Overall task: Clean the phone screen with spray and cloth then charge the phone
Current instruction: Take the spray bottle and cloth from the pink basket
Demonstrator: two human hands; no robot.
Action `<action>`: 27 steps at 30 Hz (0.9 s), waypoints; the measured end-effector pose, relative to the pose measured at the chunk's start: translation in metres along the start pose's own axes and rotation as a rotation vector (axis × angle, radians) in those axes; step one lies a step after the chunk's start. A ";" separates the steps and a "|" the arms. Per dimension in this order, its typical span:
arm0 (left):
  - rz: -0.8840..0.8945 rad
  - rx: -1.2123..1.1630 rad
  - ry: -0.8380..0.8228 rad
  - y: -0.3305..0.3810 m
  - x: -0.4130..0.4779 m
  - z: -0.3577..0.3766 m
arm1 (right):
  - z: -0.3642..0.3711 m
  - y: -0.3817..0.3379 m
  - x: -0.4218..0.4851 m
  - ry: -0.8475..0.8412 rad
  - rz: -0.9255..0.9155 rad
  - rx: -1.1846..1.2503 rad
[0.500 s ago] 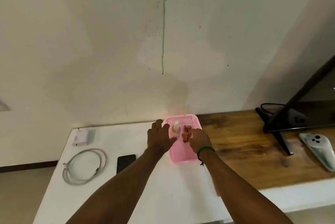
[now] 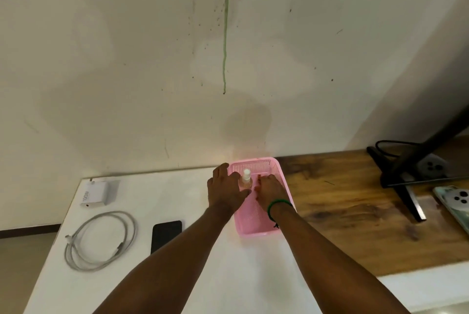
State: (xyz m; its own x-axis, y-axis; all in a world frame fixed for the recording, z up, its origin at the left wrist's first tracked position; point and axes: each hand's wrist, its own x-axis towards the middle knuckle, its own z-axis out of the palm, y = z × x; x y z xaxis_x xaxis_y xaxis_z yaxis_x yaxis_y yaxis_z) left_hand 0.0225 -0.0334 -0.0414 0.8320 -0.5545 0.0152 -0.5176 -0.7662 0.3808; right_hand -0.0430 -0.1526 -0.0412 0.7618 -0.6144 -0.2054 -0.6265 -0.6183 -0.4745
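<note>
Two hands are in the pink basket (image 2: 258, 230), which sits at the back of the bench (image 2: 241, 275) right where the white top meets the wooden part.

The left hand (image 2: 227, 186) is on the spray bottle (image 2: 246, 178), standing upright in the far half of the basket. Fingers sit on its 9 o'clock side, thumb tucked in at about 6 o'clock, so that grip is clenched around the bottle. Half a second ago the thumb was only poking out toward the base, so it's closed in since.

The right hand (image 2: 270, 190), with a green band (image 2: 279, 203) on the wrist, is at 3 o'clock from the bottle. Its fingers are bunched down on the reddish cloth (image 2: 259, 176), grip grasping it as far as I can see. Earlier a good chunk of cloth was showing past the fingertips. Now the hand has slid forward and just a sliver peeks out.

The rest hasn't budged. The black phone (image 2: 166, 235) lies flat on the white top at roughly 8 o'clock from the basket, partly under the left forearm. The coiled cable (image 2: 100, 240) is further out at 8 o'clock, and the white charger (image 2: 97, 193) is at 9 o'clock. Out at 3 o'clock there's a black monitor stand (image 2: 388, 174) and a second phone (image 2: 454, 202) lying camera-side up.
</note>
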 end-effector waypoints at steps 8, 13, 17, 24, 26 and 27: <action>0.010 -0.064 0.092 0.003 0.000 -0.001 | 0.000 -0.002 0.000 -0.013 0.075 0.125; 0.079 -0.078 0.120 0.006 -0.006 -0.007 | -0.008 -0.002 -0.002 0.004 0.003 0.097; 0.124 -0.329 0.143 0.008 -0.015 -0.020 | -0.015 -0.008 -0.010 0.076 -0.069 0.067; 0.166 -0.492 0.184 0.014 -0.046 -0.073 | -0.044 -0.027 -0.051 0.207 -0.198 0.040; 0.173 -0.511 0.203 0.013 -0.061 -0.085 | -0.049 -0.028 -0.071 0.238 -0.239 0.041; 0.174 -0.518 0.210 0.013 -0.071 -0.090 | -0.051 -0.027 -0.081 0.242 -0.250 0.033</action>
State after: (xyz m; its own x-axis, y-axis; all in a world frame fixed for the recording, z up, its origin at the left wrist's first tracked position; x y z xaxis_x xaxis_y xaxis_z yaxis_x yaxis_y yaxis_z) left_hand -0.0252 0.0254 0.0457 0.7924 -0.5412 0.2814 -0.5296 -0.3814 0.7577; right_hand -0.0965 -0.1106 0.0317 0.8273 -0.5470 0.1277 -0.4171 -0.7506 -0.5125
